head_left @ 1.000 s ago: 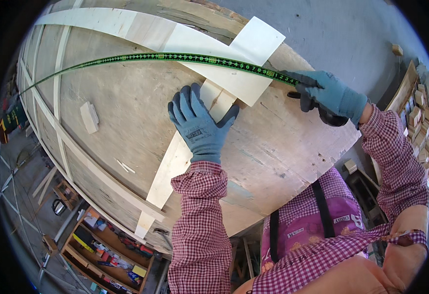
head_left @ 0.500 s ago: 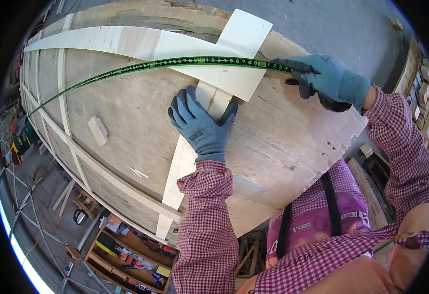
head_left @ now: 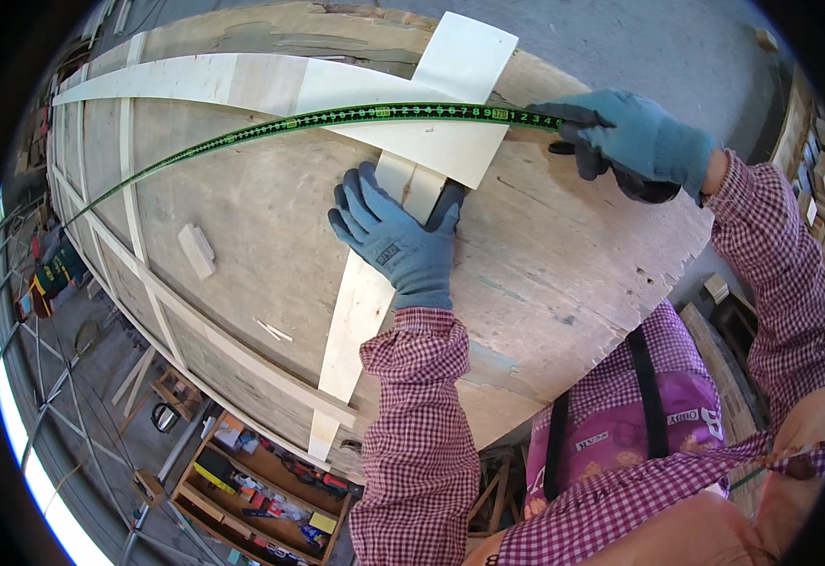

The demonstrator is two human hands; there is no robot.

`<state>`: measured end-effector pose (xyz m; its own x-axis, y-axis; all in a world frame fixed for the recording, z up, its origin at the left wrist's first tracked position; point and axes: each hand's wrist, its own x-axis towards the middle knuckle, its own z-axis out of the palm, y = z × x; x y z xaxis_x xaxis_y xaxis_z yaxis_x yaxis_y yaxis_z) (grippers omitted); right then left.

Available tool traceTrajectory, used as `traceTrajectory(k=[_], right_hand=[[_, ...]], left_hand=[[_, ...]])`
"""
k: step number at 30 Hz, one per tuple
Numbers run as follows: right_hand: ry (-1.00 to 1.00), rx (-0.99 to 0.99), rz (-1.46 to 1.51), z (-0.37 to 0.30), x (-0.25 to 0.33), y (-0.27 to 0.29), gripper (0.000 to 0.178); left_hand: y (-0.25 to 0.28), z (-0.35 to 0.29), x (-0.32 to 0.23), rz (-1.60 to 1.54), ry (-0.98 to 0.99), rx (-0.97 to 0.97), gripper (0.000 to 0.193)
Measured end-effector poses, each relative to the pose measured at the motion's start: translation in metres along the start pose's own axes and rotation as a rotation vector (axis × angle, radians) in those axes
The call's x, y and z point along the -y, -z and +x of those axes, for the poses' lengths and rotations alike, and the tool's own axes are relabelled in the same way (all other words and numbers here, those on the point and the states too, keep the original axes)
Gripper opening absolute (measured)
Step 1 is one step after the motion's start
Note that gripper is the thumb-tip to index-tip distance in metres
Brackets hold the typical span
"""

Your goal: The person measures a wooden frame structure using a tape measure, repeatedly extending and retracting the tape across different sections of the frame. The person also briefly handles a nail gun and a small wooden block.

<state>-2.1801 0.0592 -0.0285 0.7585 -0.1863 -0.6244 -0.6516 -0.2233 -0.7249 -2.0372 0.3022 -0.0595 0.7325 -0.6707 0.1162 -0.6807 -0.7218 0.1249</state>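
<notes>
My right hand (head_left: 631,141), in a blue and dark grey glove, is closed around the end of a tape measure (head_left: 384,113) at the right. The black-and-green blade arches leftward over pale wooden strips to the far left. Under the blade lies a wide pale board (head_left: 441,146), joined to a long pale strip (head_left: 266,83) running left. My left hand (head_left: 398,236), gloved alike, lies spread on a wooden slat (head_left: 351,311) just below that joint. Its fingers reach past the slat's left side and the thumb rests near the right. It holds nothing.
The frame lies on a big plywood sheet (head_left: 563,255). A small wood offcut (head_left: 196,251) rests on it. Below left stands a wooden tool box (head_left: 252,481) with several tools. Wood blocks (head_left: 820,179) are stacked at the far right.
The view has shifted slightly. Both hands keep nearly the same places, the left still spread on the slat, the right still holding the tape measure.
</notes>
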Motion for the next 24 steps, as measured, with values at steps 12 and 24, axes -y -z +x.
traceTrajectory(k=[12,24], right_hand=[[0.105,0.028,0.051,-0.001,0.0,0.003,0.036],[0.074,0.077,0.126,0.002,0.007,0.002,0.038]], left_hand=[[-0.007,-0.006,-0.009,0.004,0.123,-0.031,0.098],[0.0,-0.008,-0.009,-0.018,0.237,0.088,0.103]])
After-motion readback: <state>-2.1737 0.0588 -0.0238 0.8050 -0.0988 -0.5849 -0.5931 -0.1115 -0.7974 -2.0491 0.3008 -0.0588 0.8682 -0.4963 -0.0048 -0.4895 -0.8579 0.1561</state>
